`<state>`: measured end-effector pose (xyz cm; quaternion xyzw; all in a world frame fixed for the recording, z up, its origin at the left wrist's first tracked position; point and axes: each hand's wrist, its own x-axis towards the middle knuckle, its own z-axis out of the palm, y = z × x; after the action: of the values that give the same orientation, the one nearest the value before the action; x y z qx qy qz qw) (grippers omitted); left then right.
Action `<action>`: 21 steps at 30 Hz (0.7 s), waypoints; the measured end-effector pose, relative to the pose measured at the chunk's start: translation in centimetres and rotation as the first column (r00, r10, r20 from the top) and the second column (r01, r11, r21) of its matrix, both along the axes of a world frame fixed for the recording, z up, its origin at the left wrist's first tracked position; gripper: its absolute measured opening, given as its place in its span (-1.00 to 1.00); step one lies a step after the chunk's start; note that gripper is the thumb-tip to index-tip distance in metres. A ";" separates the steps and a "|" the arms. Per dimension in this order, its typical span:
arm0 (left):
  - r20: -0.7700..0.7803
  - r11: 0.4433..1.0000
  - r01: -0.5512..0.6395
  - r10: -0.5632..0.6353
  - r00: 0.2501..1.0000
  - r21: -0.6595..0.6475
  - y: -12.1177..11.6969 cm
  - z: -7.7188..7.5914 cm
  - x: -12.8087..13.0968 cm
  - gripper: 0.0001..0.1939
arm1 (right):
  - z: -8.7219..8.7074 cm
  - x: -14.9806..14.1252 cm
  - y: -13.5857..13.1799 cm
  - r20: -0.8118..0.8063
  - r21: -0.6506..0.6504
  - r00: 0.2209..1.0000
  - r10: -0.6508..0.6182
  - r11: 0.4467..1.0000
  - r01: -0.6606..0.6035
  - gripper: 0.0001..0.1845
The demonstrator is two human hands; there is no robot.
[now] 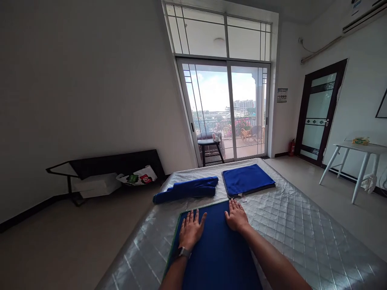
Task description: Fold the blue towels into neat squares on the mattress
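Two hands [191,233] [237,217] — one blue cloth [219,249] (flat) beneath.

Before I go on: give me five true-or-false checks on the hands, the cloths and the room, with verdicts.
1. The left hand and right hand both touch the green-edged blue cloth. True.
2. The wristwatch is on the right wrist. False: it is on the left.
3. The long blue bundle lies left of the flat blue square. True.
4. The yellow packet lies on the mattress. False: it lies on the white table.
5. The sliding glass door is covered by curtains. False: the balcony shows through it.
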<state>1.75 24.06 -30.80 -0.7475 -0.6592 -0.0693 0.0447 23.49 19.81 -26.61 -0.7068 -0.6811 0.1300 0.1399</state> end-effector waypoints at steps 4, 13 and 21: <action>0.026 0.988 -0.147 0.148 0.989 -0.050 0.0 0.6 -2.8 -0.19 | 0.3 0.0 -0.1 0.014 -0.010 1.000 0.001 1.000 -0.001 -0.24; 0.077 0.986 -0.167 0.168 0.983 -0.020 -0.9 1.8 -1.3 -0.21 | 1.0 -0.1 -1.5 0.052 -0.020 0.999 -0.006 1.000 0.007 -0.26; 0.036 0.986 -0.164 0.164 0.986 -0.001 -1.1 2.6 -1.5 -0.24 | 0.3 0.1 -5.6 0.034 -0.038 0.997 0.070 0.997 -0.069 -0.25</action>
<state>0.21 22.97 -28.25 -0.6892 -0.7192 -0.0793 0.0392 23.59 14.17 -26.28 -0.6874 -0.7051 0.1345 0.1102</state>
